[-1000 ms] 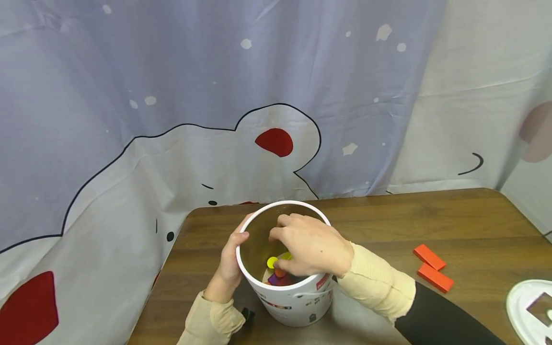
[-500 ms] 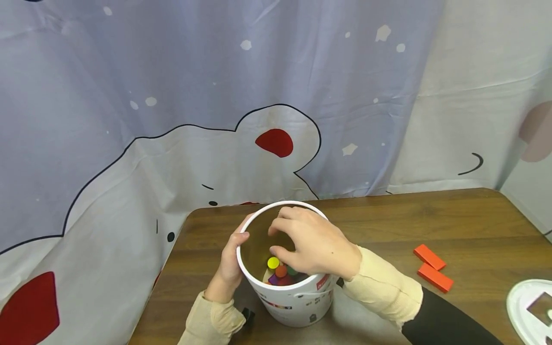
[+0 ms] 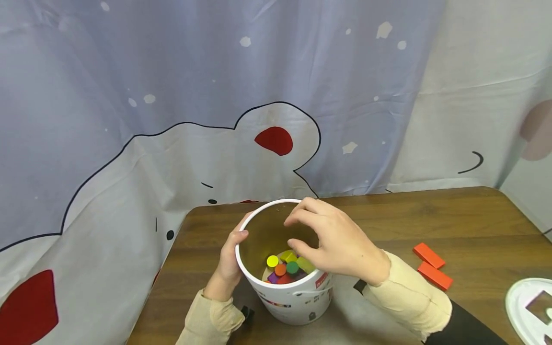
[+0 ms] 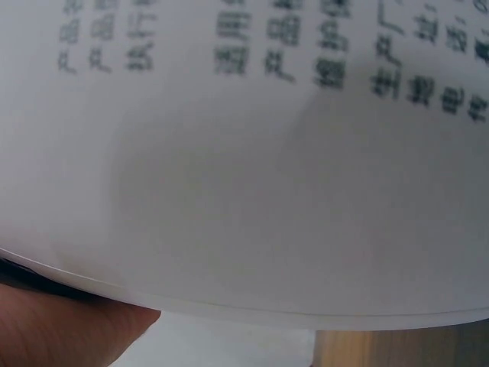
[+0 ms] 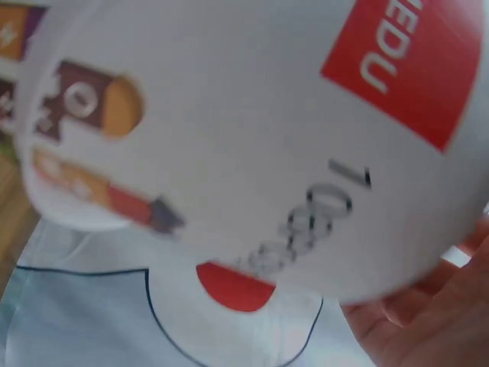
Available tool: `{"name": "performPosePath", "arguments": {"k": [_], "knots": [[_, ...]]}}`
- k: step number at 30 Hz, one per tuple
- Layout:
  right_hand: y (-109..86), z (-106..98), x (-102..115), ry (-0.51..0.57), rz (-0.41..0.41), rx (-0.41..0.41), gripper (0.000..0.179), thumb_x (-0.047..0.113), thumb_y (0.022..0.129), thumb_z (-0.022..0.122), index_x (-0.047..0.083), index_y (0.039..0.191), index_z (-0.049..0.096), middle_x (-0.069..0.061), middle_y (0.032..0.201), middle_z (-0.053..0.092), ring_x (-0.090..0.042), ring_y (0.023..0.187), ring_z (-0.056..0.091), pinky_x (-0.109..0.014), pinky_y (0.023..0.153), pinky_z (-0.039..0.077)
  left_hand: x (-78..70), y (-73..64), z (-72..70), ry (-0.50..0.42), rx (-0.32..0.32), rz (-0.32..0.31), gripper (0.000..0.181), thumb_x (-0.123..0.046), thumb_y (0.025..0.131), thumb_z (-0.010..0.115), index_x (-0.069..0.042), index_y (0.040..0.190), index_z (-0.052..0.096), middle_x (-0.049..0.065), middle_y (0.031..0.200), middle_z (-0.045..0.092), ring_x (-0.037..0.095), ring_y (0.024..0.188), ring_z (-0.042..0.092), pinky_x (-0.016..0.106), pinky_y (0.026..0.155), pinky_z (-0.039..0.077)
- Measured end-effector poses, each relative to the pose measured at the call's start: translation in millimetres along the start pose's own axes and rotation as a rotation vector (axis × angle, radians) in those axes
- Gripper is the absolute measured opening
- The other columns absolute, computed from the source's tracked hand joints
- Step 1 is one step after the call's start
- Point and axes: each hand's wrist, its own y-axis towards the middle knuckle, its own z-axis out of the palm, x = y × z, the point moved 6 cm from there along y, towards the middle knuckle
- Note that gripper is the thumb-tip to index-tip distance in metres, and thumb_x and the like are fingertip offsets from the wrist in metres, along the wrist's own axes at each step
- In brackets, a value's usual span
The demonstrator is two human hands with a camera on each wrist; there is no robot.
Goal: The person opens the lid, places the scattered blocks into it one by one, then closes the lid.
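Note:
A white bucket (image 3: pixel 297 309) with printed sides leans on the table, its mouth tipped toward me. My left hand (image 3: pixel 230 258) grips its left rim, thumb over the edge. Colored blocks lie at the bottom: a yellow round one (image 3: pixel 272 261), an orange one (image 3: pixel 280 270), a green one (image 3: pixel 292 267) and several others. Over the right rim, my right hand (image 3: pixel 340 244) hovers with loosely bent fingers and nothing between them. The bucket wall (image 4: pixel 229 199) fills the left wrist view. Its red label (image 5: pixel 412 69) shows in the right wrist view, with right-hand fingers at the edge.
Two red rectangular blocks (image 3: pixel 429 255) lie touching on the wooden table (image 3: pixel 371 215) to the right. A white round lid (image 3: pixel 515 306) with a picture sits at the right edge. A patterned curtain (image 3: pixel 194 72) hangs behind the table.
My right hand has drawn up and to the right out of the bucket, uncovering the blocks inside. The left hand and bucket have stayed in place.

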Motion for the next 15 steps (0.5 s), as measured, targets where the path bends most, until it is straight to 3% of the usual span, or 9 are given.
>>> {"name": "performPosePath", "arguments": {"k": [7, 15], "knots": [[-23.4, -29.8, -17.7, -0.011, -0.020, -0.122, 0.026, 0.021, 0.084, 0.081, 0.020, 0.109, 0.073, 0.012, 0.113, 0.065, -0.008, 0.107, 0.065, -0.028, 0.093, 0.051, -0.6, 0.5, 1.3, 0.017, 0.010, 0.000, 0.058, -0.027, 0.101, 0.029, -0.007, 0.154, 0.040, -0.002, 0.144, 0.053, 0.018, 0.134, 0.048, 0.037, 0.114, 0.037], [-60.1, -57.9, -59.4, -0.117, 0.028, -0.189, 0.031, 0.015, 0.080, 0.084, 0.020, 0.109, 0.073, 0.012, 0.108, 0.068, -0.008, 0.103, 0.066, -0.025, 0.091, 0.047, -0.6, 0.6, 0.3, 0.021, 0.005, 0.006, 0.058, -0.025, 0.101, 0.027, -0.008, 0.155, 0.041, -0.001, 0.145, 0.053, 0.018, 0.134, 0.048, 0.037, 0.114, 0.037]]}}
